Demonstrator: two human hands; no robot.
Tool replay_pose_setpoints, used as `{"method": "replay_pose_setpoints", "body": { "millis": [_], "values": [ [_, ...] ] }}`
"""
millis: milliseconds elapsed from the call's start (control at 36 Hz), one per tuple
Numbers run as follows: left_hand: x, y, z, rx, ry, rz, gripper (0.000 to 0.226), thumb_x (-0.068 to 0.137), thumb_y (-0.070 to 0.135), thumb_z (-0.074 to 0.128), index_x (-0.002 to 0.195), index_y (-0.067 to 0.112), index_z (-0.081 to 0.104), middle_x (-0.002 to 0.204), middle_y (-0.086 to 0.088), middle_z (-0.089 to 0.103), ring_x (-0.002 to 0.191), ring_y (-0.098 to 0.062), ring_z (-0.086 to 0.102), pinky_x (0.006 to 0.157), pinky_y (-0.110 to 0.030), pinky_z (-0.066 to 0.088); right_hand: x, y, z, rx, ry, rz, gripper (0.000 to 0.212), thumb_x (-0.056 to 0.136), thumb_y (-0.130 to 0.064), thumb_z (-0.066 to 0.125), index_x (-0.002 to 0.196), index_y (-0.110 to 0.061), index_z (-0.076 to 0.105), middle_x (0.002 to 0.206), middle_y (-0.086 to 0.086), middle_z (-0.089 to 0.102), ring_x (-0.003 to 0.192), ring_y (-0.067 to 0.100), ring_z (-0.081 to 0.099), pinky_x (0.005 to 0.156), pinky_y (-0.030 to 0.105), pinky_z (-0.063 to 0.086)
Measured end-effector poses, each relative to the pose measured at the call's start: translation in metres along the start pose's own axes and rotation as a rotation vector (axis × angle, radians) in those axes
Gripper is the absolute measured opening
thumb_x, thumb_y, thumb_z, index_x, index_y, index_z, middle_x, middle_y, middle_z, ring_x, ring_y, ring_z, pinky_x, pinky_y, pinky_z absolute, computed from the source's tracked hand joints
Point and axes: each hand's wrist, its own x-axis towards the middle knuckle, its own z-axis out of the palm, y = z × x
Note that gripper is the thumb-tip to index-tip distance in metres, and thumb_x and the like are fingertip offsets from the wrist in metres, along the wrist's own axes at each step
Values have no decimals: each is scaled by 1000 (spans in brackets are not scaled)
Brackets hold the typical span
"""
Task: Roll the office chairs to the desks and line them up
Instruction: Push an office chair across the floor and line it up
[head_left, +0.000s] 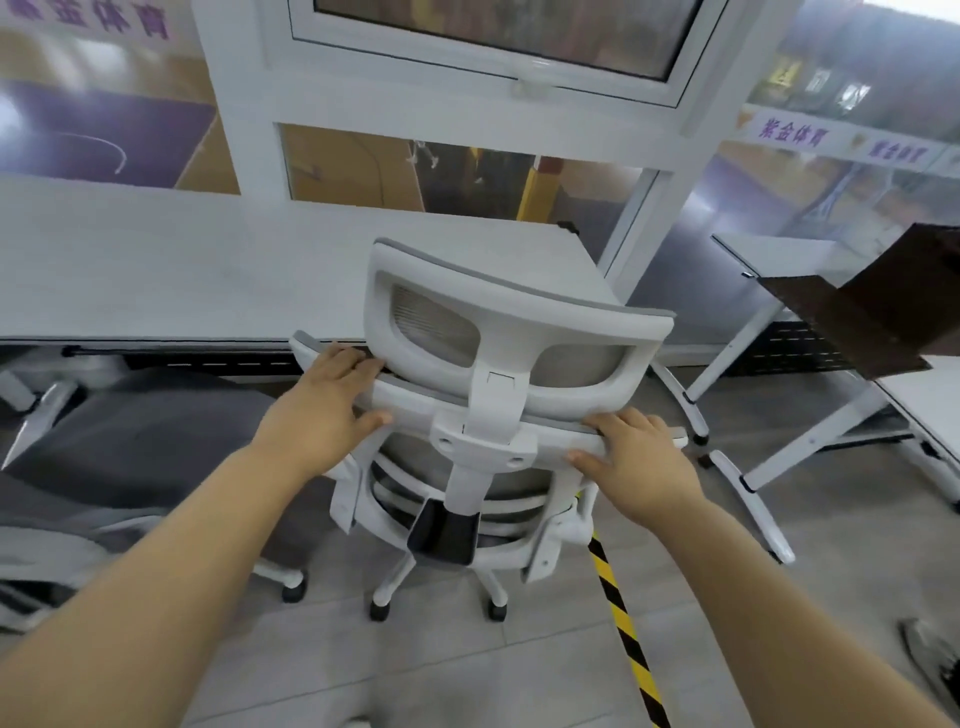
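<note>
Directly in front of the long white counter (182, 270) stands a white office chair (498, 415) with grey mesh, seen from behind, its headrest (514, 317) rising over the counter's right end. Both bare hands rest on the top rail of the chair's backrest. The left hand (322, 400) has its grip wrapped over the rail left of the headrest post, fingers curled on the far side and thumb on the near side. The right hand (639, 457) has its grip clamped on the rail right of the post in the same way. Left of the chair, a darker grey chair (150, 447) sits close beside it, partly under the counter. Right of the chair stand white legs (727, 499) of a second counter (769, 254), near its wheels. A yellow-and-black striped strip (628, 639) runs along the floor from under the chair's right side. Behind the counter is a white-framed window (493, 57).
</note>
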Motion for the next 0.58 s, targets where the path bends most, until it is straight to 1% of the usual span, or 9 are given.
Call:
{"method": "replay_pose_setpoints", "body": {
  "millis": [83,139,194,250,278,417,472,528,583],
  "values": [
    [-11,9,-1,75,-60,-77,71,86,40,61,146,22,27,156,1,19,144,-15,11,115,-36,23,6,5,-17,-113,-127,-81,53,89,-53,51,136,-29,42,135,-5,44,128,21,33,91,38,40],
    [-22,19,-6,89,-84,-144,71,86,42,60,146,26,26,157,6,14,142,-17,20,110,-39,33,9,5,-30,-170,-203,-129,53,89,-54,51,135,-28,42,132,-3,47,124,20,40,87,36,41],
    [-35,32,-12,124,-128,-194,63,87,46,56,142,30,31,154,6,23,135,-18,35,101,-39,41,12,5,-41,-214,-259,-180,49,88,-55,50,129,-28,46,124,-2,51,114,20,48,86,37,47],
    [-49,45,-20,180,-191,-281,53,88,50,52,136,29,42,140,3,44,124,-18,46,95,-37,44,14,2,-50,-262,-290,-241,43,88,-56,50,120,-27,49,116,-1,55,102,20,53,85,40,49],
    [-57,50,-24,210,-214,-330,51,88,52,51,133,28,46,134,2,50,121,-19,48,94,-38,44,13,0,-55,-267,-297,-275,42,87,-55,51,118,-27,50,116,-1,56,101,20,54,85,40,49],
    [-113,66,-37,236,-253,-501,56,89,54,49,140,32,39,147,3,38,133,-19,38,102,-36,37,1,-26,-79,-229,-359,-438,50,88,-50,55,131,-26,46,132,0,53,117,21,51,93,35,44],
    [-140,70,-42,234,-255,-572,52,89,54,50,135,30,45,139,1,47,125,-21,46,97,-35,41,-7,-41,-84,-252,-372,-518,54,86,-53,56,133,-29,44,134,-1,52,118,19,51,94,35,44],
    [-170,70,-47,242,-245,-629,45,87,55,50,123,28,52,122,1,57,110,-22,54,89,-36,47,-18,-59,-87,-272,-380,-594,57,84,-56,57,134,-31,44,135,-3,52,119,18,50,95,37,44],
    [-201,67,-52,229,-231,-698,40,87,54,51,119,30,54,119,4,56,108,-20,54,85,-34,46,-31,-80,-86,-295,-405,-671,59,84,-56,57,135,-31,42,136,-3,50,120,17,50,96,36,43]
  ]
}}
